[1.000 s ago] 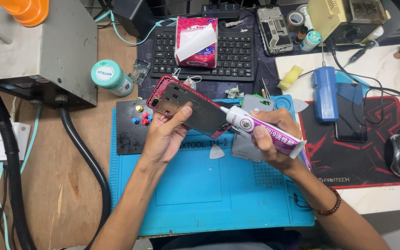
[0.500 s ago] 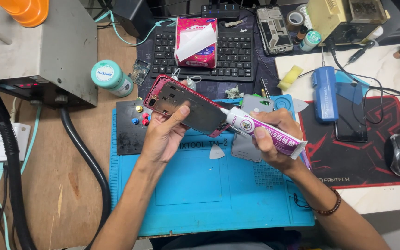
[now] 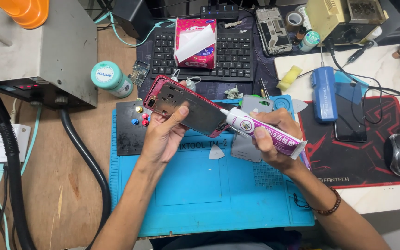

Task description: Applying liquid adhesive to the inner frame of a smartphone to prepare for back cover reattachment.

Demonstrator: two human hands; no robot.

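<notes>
A pink-and-white soft tissue pack [image 3: 195, 42] with one white sheet sticking out of its top stands on the black keyboard [image 3: 237, 53], and a teal round-lidded jar [image 3: 111, 78], closed, lies on the wooden bench to the left. Above the blue silicone work mat [image 3: 200, 199], the left hand [image 3: 163, 134] grips a red-rimmed phone frame with a grey metal inside [image 3: 186, 105], thumb pressed on its face and fingers curled beneath, holding it tilted. The right hand [image 3: 274, 141] is closed around a white-and-purple glue tube [image 3: 262, 132], whose thin nozzle meets the frame's lower right edge. The frame's inner plate shows cut-outs and small parts near the upper left corner.
</notes>
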